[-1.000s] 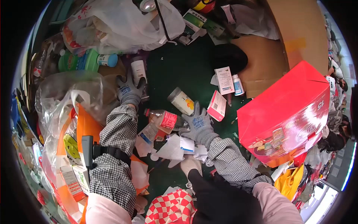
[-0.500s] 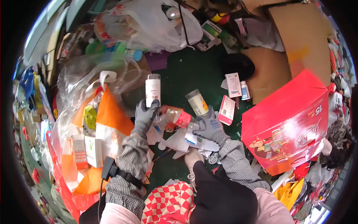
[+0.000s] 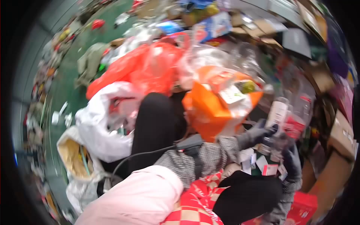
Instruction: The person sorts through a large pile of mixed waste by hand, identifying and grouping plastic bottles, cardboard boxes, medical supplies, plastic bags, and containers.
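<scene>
My left hand (image 3: 258, 133), in a grey glove, is closed around a clear plastic bottle with a white label (image 3: 278, 111), held upright and slightly tilted. My right hand (image 3: 292, 157), gloved and smeared by motion, is close below it at the right. Clear plastic bottles (image 3: 276, 145) lie against its fingers, and it appears to grip at least one; the exact hold is blurred. Beside the white-labelled bottle shows a red-labelled piece of clear plastic (image 3: 294, 126). Under the hands lie small paper pieces and a pink-and-white box (image 3: 270, 170).
Left of my hands stands an orange-and-white bag (image 3: 206, 108) with boxes in it. Beyond are a red plastic bag (image 3: 153, 65) and an open white bag (image 3: 99, 123). A red carton (image 3: 305, 204) sits at lower right, with cardboard (image 3: 343, 138) above it.
My view has swung to the left, so the hands now appear at the right. Both hands have come closer together, and the white-labelled bottle is still in my left hand.
</scene>
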Available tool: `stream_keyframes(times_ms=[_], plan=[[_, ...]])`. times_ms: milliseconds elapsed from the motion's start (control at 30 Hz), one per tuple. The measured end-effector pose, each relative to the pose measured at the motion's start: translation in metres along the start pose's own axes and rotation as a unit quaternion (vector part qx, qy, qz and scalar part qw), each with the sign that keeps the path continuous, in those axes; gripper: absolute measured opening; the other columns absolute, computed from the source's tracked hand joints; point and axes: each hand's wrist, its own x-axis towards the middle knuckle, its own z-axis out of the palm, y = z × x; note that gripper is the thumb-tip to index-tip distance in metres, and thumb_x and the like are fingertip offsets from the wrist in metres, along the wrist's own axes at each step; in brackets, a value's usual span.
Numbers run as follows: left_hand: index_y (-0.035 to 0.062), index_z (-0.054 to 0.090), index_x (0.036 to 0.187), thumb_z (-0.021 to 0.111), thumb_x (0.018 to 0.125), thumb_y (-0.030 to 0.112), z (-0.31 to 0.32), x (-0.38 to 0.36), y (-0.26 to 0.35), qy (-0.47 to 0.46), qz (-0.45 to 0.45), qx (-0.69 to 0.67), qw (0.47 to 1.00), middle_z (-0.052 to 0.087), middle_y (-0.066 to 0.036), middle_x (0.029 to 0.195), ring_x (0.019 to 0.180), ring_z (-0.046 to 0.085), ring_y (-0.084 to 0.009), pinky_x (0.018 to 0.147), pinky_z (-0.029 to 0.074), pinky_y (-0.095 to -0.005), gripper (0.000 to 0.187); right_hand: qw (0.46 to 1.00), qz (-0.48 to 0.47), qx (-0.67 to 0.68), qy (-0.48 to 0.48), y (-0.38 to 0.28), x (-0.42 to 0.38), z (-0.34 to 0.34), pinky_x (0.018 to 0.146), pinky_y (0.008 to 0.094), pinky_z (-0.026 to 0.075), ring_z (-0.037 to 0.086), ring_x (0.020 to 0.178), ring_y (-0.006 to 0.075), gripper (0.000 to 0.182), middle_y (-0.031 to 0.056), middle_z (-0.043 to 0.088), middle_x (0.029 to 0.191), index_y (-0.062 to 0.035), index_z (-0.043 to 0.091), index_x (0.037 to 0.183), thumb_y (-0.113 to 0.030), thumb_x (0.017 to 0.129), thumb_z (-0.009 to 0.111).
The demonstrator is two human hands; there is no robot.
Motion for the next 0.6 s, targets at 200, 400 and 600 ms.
stream_keyframes(times_ms=[200,400,600], plan=[[0.0022,0.036,0.125,0.065,0.082,0.035,0.021,-0.141,0.138,-0.034,0.164,-0.063,0.984,0.051,-0.008,0.109,0.099,0.048,-0.0124,0.084,0.041,-0.0236,0.061,0.996,-0.066,-0.053,-0.023,-0.112,-0.014,0.148,0.09,0.034,0.042,0.052,0.105,0.0209,0.065,0.0095,0.052,0.114,-0.002,0.037,0.129,-0.033,0.078,0.065],[0.0029,0.041,0.124,0.05,0.089,0.044,-0.073,-0.254,0.197,-0.031,0.246,-0.171,0.954,0.057,-0.009,0.109,0.095,0.059,-0.0165,0.081,0.049,-0.0307,0.055,0.975,-0.06,-0.115,-0.181,-0.144,0.022,0.312,0.089,0.0319,0.042,0.052,0.103,0.017,0.053,0.0077,0.053,0.112,-0.003,0.042,0.125,-0.028,0.082,0.061],[0.0015,0.042,0.127,0.062,0.08,0.032,-0.306,-0.395,0.202,0.393,0.288,0.241,0.84,0.05,-0.015,0.12,0.103,0.054,-0.0226,0.084,0.047,-0.0325,0.059,0.903,-0.003,-0.277,-0.327,-0.057,0.108,0.481,0.093,0.0345,0.04,0.051,0.108,0.0255,0.079,0.0151,0.052,0.117,-0.0082,0.041,0.128,-0.058,0.072,0.064]])
